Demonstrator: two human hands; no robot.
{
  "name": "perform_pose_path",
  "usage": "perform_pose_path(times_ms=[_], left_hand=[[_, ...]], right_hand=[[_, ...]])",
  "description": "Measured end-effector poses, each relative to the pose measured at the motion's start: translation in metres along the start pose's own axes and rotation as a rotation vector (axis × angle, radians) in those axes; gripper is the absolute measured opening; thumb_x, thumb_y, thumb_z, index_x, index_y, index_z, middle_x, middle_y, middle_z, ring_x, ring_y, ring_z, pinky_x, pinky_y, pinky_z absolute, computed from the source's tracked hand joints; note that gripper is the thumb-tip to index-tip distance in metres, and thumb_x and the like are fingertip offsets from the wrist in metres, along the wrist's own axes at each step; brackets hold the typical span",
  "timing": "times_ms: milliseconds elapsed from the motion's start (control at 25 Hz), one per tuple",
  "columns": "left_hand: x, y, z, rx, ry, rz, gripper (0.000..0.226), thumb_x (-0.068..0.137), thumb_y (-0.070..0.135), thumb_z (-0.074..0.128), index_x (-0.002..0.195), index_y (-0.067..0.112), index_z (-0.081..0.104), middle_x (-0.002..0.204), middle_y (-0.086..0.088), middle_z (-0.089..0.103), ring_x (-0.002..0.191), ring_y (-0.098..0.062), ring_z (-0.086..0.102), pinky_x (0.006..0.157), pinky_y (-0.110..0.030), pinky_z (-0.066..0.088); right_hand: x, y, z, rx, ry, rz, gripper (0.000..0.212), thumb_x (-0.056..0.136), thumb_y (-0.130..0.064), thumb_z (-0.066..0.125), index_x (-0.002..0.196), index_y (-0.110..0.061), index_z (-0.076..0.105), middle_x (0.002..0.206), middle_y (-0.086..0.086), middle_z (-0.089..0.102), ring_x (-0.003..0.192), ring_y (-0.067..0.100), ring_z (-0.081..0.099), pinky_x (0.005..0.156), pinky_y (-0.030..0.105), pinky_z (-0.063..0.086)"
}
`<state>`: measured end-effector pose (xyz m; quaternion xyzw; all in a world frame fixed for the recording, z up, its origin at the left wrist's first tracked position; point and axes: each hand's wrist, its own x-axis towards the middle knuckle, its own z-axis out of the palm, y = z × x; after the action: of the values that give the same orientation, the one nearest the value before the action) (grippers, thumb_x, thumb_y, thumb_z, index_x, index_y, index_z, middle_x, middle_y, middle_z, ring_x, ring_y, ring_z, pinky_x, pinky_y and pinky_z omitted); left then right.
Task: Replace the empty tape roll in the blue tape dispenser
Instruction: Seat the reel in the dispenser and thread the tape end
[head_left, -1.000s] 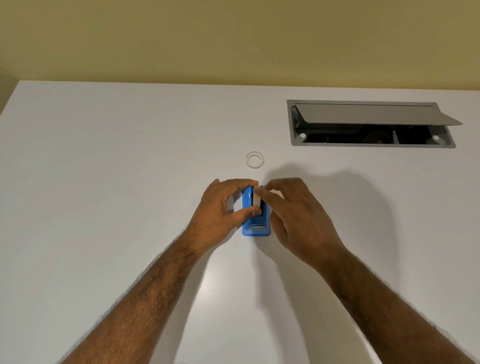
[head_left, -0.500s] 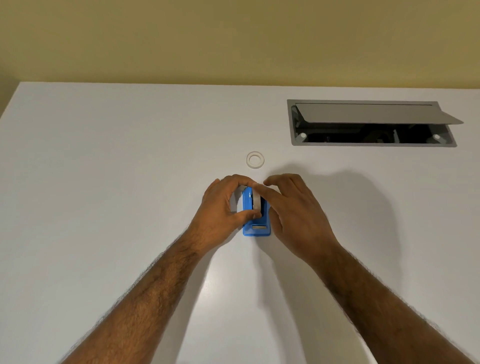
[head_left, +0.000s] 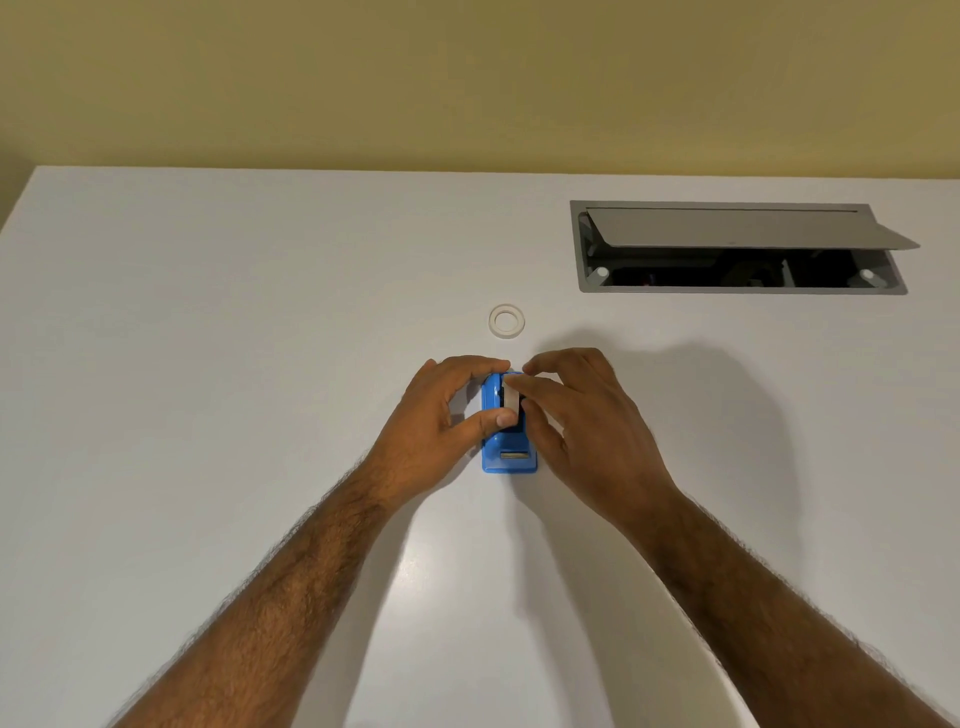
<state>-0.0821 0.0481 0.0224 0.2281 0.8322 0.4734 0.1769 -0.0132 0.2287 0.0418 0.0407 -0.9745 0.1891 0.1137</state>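
Note:
The blue tape dispenser (head_left: 508, 451) stands on the white table (head_left: 208, 364), its cutter end toward me. My left hand (head_left: 441, 421) grips it from the left, index finger over the far end and thumb on the near side. A white tape roll (head_left: 511, 401) sits upright in the dispenser's slot. My right hand (head_left: 582, 426) holds this roll, fingertips pinching its top and right side. A thin white ring, the bare tape core (head_left: 506, 321), lies flat on the table just beyond the hands.
An open cable hatch (head_left: 737, 249) with a raised grey lid is sunk into the table at the back right. A yellow wall runs behind the table's far edge.
The white roll has shifted slightly right within the dispenser's slot, and my right fingers have moved with it. My left hand keeps its grip; the bare core has not moved.

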Motion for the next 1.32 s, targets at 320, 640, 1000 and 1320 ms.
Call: perform_pose_path(times_ms=[320,640,1000,1320], left_hand=[[0.006,-0.002,0.001,0.049,0.011,0.041,0.047,0.081,0.037,0.080,0.125,0.031,0.065,0.125,0.017,0.064,0.118,0.006,0.051,0.111,-0.048,0.039],[0.007,-0.001,0.002,0.008,0.013,-0.013,0.052,0.076,0.033,0.085,0.124,0.029,0.065,0.126,0.016,0.063,0.121,-0.001,0.053,0.114,-0.049,0.037],[0.005,0.000,0.000,-0.020,0.005,-0.036,0.057,0.076,0.033,0.084,0.129,0.031,0.061,0.128,0.018,0.060,0.127,-0.010,0.053,0.112,-0.037,0.042],[0.005,-0.006,-0.002,0.008,0.000,0.000,0.057,0.072,0.041,0.086,0.124,0.041,0.062,0.122,0.029,0.057,0.123,-0.004,0.053,0.109,-0.031,0.042]], right_hand=[[-0.013,-0.002,-0.004,0.008,-0.012,-0.023,0.032,0.087,-0.019,0.053,0.114,-0.013,0.068,0.115,0.013,0.065,0.105,0.030,0.058,0.078,0.037,0.054],[0.001,-0.001,-0.001,-0.017,-0.026,0.037,0.027,0.082,-0.011,0.064,0.108,-0.011,0.070,0.114,0.014,0.066,0.106,0.030,0.058,0.080,0.038,0.053],[0.009,0.000,0.009,0.010,0.005,0.018,0.020,0.080,-0.024,0.074,0.096,-0.012,0.069,0.104,0.009,0.068,0.098,0.026,0.060,0.079,0.034,0.049],[-0.012,0.000,0.010,0.053,0.036,-0.019,0.022,0.091,-0.024,0.048,0.103,-0.018,0.065,0.115,0.004,0.061,0.107,0.020,0.052,0.079,0.027,0.047]])
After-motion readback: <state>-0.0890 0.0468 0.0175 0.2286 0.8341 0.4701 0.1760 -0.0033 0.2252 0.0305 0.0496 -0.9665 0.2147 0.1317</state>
